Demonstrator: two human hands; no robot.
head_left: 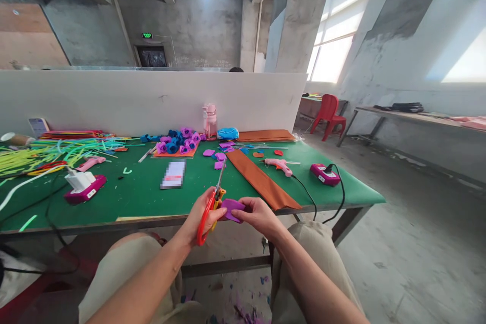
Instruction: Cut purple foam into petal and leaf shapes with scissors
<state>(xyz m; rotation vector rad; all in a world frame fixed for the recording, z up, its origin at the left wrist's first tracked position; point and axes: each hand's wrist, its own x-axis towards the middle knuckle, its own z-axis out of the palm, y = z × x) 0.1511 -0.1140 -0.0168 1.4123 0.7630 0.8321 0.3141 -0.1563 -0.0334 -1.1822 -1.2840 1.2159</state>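
Observation:
My left hand (203, 212) is closed round a pair of scissors (205, 223) with red and yellow handles, its blades pointing up and away over the table edge. The thumb of that hand also rests on a small purple paper petal (232, 208). The petal's other side is pinched in the fingers of my right hand (260, 216). Both hands are above my lap, just in front of the table. More purple petals (219, 157) lie on the green table beyond the scissors. A long folded strip of brown paper (261, 179) lies to their right.
Purple and blue paper flowers (178, 140) are heaped on the green table (144, 197). A phone (173, 174), pink glue gun (279, 165), power sockets (325, 174) with cables, pink bottle (209, 120) and coloured stems (64, 149) lie around. A white partition (152, 98) stands behind.

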